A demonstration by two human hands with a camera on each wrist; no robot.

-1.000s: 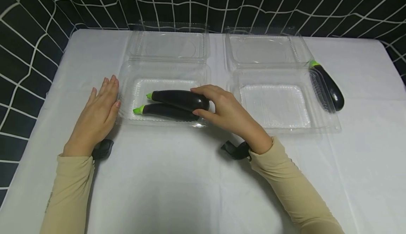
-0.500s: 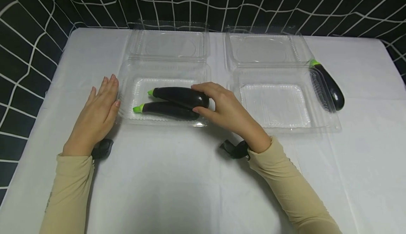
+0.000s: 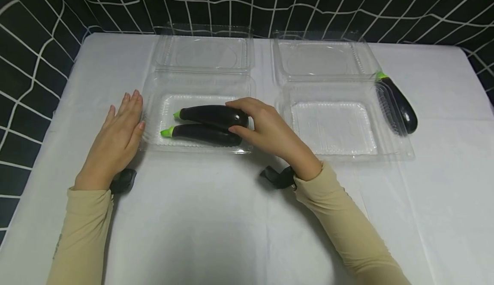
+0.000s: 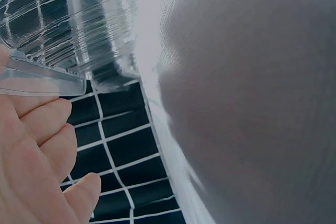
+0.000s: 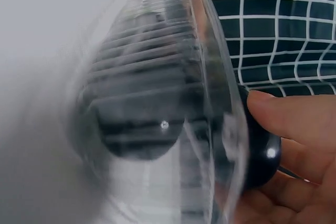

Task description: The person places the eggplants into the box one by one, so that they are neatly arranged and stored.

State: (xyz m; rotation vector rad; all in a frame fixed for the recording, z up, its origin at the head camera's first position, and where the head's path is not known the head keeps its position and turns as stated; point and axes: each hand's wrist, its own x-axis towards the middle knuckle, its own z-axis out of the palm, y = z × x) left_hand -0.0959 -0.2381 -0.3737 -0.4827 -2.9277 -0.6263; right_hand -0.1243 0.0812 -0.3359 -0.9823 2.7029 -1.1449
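Observation:
Two dark eggplants with green stem ends are at the left clear plastic clamshell container (image 3: 200, 83). My right hand (image 3: 270, 128) grips the rounded end of the rear eggplant (image 3: 212, 115) between thumb and fingers, over the container's right side. Just in front of it, the other eggplant (image 3: 202, 134) lies in the tray. In the right wrist view, the gripped eggplant (image 5: 262, 153) shows past the container's wall (image 5: 210, 103), thumb on its side. My left hand (image 3: 117, 134) lies with straight fingers along the container's left rim; in the left wrist view its fingers (image 4: 50, 121) are beside the rim.
A second clear clamshell container (image 3: 333, 126) stands to the right, its lid (image 3: 316, 59) folded back. Another eggplant (image 3: 403, 107) lies against its right side. Both stand on a white-covered table (image 3: 200, 225), with a dark white-lined backdrop (image 3: 231, 1) behind and at the left.
My right hand has shifted slightly left with the rear eggplant, which also moved left after a small drift right. The left hand keeps its place at the container's rim.

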